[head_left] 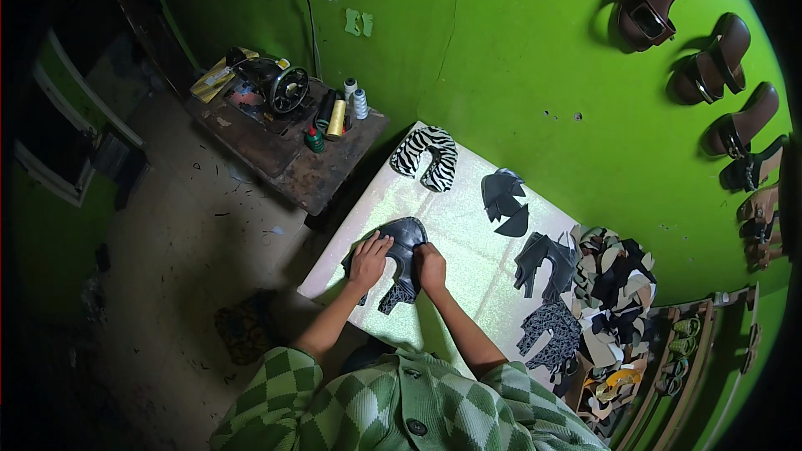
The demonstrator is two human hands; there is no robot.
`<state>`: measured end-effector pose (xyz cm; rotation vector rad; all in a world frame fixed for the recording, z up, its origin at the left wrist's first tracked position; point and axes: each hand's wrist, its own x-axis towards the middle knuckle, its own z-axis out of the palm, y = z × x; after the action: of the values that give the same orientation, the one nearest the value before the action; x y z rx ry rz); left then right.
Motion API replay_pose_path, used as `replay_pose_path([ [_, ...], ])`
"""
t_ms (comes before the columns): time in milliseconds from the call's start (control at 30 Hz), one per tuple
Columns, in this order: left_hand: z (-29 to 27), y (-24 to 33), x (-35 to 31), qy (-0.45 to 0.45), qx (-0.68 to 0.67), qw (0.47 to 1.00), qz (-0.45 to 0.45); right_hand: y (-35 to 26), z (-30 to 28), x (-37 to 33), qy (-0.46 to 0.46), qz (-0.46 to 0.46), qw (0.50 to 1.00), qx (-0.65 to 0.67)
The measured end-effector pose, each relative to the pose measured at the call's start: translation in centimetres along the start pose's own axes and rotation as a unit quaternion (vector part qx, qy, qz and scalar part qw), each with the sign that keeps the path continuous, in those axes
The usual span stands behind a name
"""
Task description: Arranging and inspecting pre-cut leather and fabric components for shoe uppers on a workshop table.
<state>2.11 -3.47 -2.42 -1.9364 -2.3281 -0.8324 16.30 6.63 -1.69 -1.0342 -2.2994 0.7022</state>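
Observation:
A black leather shoe upper (pixel 405 235), cut in a horseshoe shape, lies on the pale shimmering tabletop in front of me. Its lower end (pixel 398 297) is grey-and-black patterned. My left hand (pixel 370 262) holds its left side, fingers bent over the leather. At the right edge, my right hand (pixel 430 268) is closed in a pinch; its fingertips are partly hidden. A zebra-striped upper (pixel 424 157) lies beyond, near the far corner. Several black leather pieces (pixel 505 200), more black uppers (pixel 547 263) and patterned grey uppers (pixel 551 332) lie to the right.
A sewing machine (pixel 280 88) stands on a worn wooden table (pixel 288 163) at the far left, with thread spools (pixel 337 119) and a green bottle (pixel 314 140). Heaped scraps (pixel 618 276) border the table's right side. Sandals (pixel 660 0) hang on the green wall; a rack (pixel 668 367) stands below.

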Motion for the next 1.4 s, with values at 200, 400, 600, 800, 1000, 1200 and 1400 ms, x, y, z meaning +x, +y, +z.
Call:
replay_pose_path([
  [200,0.2,-0.2,-0.2,0.004,-0.001,1.000,0.002,0.4,0.4,-0.3,-0.012,-0.009,1.000,-0.004],
  [400,-0.7,0.7,-0.5,0.007,0.013,1.000,-0.005,0.9,0.0,-0.7,0.010,-0.026,0.999,0.035],
  [600,-2.7,2.6,1.3,0.030,-0.036,0.998,-0.031,4.3,-3.7,-1.7,-0.008,0.142,0.957,0.254],
  [800,-0.6,7.6,4.1,0.079,-0.061,0.995,0.000,11.7,-9.0,-6.1,0.167,0.249,0.926,0.231],
  [1000,5.1,15.4,7.6,0.015,-0.126,0.992,0.022,19.2,-15.6,-10.8,0.313,0.342,0.886,0.022],
  [1200,12.6,21.7,10.1,-0.062,-0.155,0.986,-0.025,23.4,-20.8,-12.3,0.338,0.393,0.855,-0.002],
  [1400,17.6,25.6,12.7,-0.157,-0.105,0.979,-0.073,27.4,-22.2,-12.1,0.309,0.417,0.853,-0.062],
])
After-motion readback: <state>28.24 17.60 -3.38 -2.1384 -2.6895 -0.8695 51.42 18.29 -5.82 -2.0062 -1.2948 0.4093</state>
